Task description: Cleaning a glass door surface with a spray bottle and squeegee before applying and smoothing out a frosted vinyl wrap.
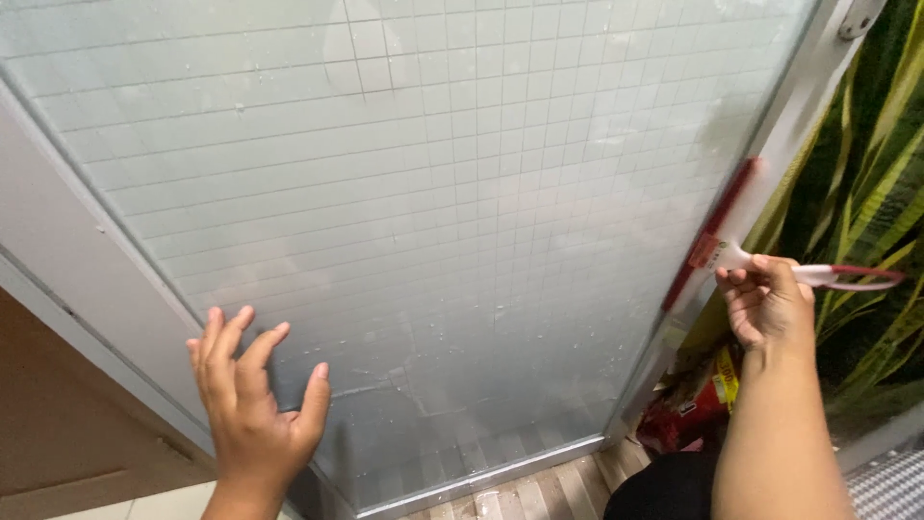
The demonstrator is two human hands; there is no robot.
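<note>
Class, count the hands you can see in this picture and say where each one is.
2. The left hand lies flat on the frosted glass door at lower left; the right hand grips a squeegee at the door's right edge.

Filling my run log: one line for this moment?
left hand: flat on frosted glass door | right hand: holds red squeegee at door's right edge

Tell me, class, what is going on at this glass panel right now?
A person's left hand lies flat and open against a frosted glass panel with a grid pattern. The right hand holds a red-bladed squeegee by its white handle, blade against the panel's right edge. Striped green plant leaves stand behind it.
</note>
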